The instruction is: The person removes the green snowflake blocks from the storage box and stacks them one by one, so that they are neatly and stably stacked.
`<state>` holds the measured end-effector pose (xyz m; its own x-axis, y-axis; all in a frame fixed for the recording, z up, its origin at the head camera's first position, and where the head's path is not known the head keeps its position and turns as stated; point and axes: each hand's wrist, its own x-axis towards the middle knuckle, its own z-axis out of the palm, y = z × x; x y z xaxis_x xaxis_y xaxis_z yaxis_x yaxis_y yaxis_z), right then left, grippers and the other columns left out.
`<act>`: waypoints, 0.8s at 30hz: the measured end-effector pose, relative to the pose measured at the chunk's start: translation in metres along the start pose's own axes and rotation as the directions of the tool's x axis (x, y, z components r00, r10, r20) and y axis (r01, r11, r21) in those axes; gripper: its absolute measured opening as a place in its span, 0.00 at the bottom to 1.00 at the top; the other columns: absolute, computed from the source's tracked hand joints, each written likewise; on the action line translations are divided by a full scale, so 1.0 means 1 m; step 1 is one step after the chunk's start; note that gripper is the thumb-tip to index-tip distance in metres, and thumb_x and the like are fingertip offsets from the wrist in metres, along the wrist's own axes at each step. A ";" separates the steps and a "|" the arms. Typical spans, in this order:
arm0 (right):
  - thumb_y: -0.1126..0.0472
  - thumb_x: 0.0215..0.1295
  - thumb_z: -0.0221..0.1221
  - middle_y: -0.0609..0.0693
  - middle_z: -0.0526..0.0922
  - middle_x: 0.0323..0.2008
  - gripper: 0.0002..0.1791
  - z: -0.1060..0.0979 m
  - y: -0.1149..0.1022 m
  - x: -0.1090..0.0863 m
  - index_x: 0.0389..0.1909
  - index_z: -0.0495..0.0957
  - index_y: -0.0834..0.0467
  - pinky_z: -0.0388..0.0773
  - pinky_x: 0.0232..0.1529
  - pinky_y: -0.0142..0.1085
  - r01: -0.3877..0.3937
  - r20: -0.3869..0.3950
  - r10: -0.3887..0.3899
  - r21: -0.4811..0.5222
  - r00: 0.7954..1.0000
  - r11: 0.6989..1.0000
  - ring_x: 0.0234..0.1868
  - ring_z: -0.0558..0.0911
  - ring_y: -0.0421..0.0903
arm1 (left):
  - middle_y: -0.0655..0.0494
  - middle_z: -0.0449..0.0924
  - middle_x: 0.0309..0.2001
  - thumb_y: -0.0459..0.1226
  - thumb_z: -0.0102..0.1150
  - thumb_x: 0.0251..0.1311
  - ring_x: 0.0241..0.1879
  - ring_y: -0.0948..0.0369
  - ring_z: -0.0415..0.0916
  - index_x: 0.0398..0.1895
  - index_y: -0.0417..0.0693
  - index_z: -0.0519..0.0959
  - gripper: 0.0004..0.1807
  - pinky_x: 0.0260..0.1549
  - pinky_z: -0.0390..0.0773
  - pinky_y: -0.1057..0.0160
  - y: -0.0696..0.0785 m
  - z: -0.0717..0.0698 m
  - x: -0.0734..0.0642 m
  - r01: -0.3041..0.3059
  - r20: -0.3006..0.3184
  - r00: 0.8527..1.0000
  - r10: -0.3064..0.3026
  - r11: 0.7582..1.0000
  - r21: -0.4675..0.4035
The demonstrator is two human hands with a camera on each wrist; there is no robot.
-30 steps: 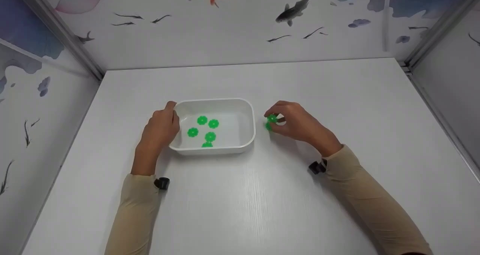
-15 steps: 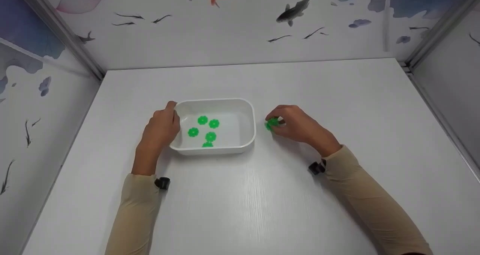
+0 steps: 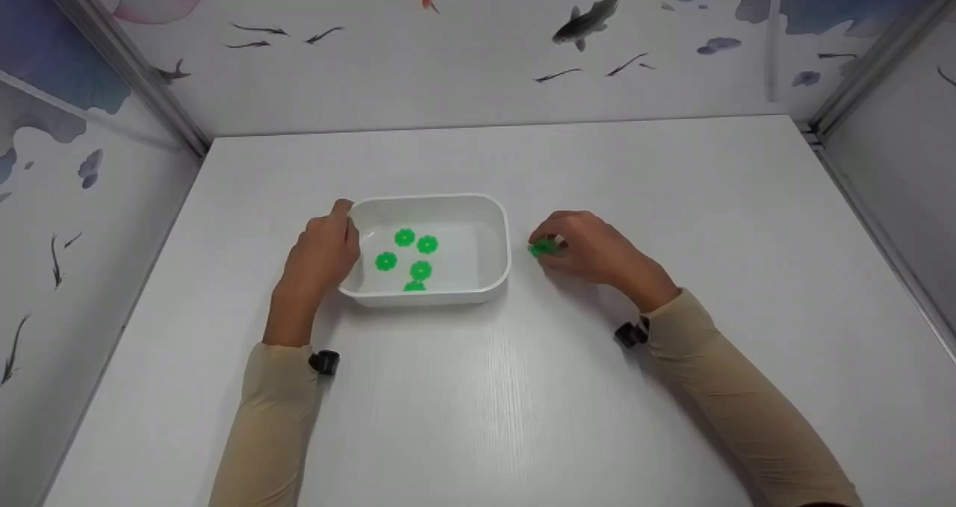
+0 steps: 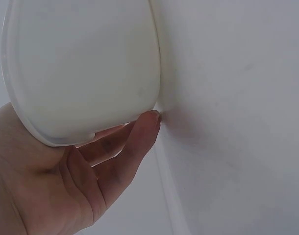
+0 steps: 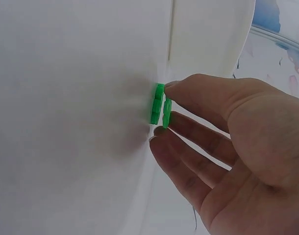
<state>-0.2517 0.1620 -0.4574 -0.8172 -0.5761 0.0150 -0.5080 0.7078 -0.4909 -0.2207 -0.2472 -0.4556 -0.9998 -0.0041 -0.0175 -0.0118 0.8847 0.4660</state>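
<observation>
My left hand (image 3: 317, 257) grips the left end of a white rectangular basin (image 3: 426, 298); in the left wrist view its fingers curl under the rim against the outer wall (image 4: 90, 88). To the right of the basin, my right hand (image 3: 594, 252) pinches a green flower-shaped piece (image 5: 167, 113) between thumb and fingers, close over the table. A second green flower-shaped piece (image 5: 157, 105) lies right beneath it, against the tabletop. From the head view the two overlap as one green patch (image 3: 543, 247), partly hidden by the fingers.
Several green flower-shaped pieces (image 3: 420, 270) lie spread on the basin's floor, one partly hidden by the front rim. The white table (image 3: 478, 410) is bounded by a back wall (image 3: 463, 81) printed with fish and by side panels (image 3: 89, 216).
My right hand has lowered slightly, and the pinched green piece has tipped flatter over the one below it. The left hand and basin have stayed in place.
</observation>
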 end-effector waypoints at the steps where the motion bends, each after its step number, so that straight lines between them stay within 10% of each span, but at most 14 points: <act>1: 0.66 0.68 0.70 0.52 0.91 0.54 0.14 0.000 0.001 0.000 0.54 0.91 0.56 0.86 0.58 0.49 0.004 -0.001 -0.004 -0.006 1.000 1.000 0.56 0.88 0.51 | 0.35 0.82 0.67 0.41 0.36 0.86 0.60 0.43 0.86 0.79 0.41 0.65 0.26 0.55 0.86 0.40 0.000 0.000 0.000 0.004 0.002 1.000 -0.004 1.000 0.002; 24: 0.63 0.68 0.71 0.52 0.91 0.55 0.17 0.002 0.000 0.001 0.57 0.89 0.56 0.85 0.60 0.49 -0.010 0.017 0.010 -0.024 1.000 1.000 0.56 0.88 0.51 | 0.35 0.81 0.68 0.41 0.35 0.86 0.61 0.42 0.86 0.80 0.41 0.64 0.26 0.57 0.86 0.39 0.001 -0.001 0.000 0.015 0.005 1.000 -0.015 1.000 0.008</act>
<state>-0.2522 0.1601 -0.4588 -0.8177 -0.5756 -0.0045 -0.5064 0.7230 -0.4698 -0.2208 -0.2462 -0.4544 -0.9995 -0.0150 -0.0291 -0.0267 0.8883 0.4586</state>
